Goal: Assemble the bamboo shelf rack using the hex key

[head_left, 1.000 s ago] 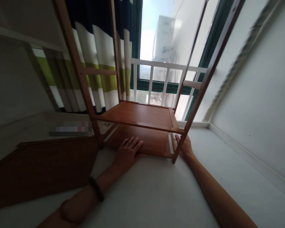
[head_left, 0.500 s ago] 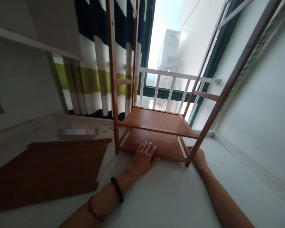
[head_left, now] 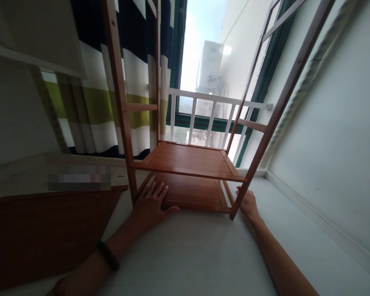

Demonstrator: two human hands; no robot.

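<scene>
A wooden shelf rack (head_left: 191, 162) with tall posts stands on the pale floor before a window. My left hand (head_left: 151, 203) lies flat with fingers spread on the front left part of its bottom shelf (head_left: 193, 192), beside the front left post. My right hand (head_left: 248, 202) rests at the foot of the front right post (head_left: 239, 201); its fingers reach behind the post and are partly hidden. A dark bead bracelet (head_left: 107, 255) sits on my left wrist.
A loose brown wooden panel (head_left: 46, 230) lies flat on the floor to the left. Striped curtains (head_left: 95, 111) hang behind the rack. A white railing (head_left: 203, 111) crosses the window. A white wall (head_left: 336, 144) runs along the right.
My left hand has slid left along the bottom shelf toward the front left post. The right hand stays at the front right post. The view has shifted a little.
</scene>
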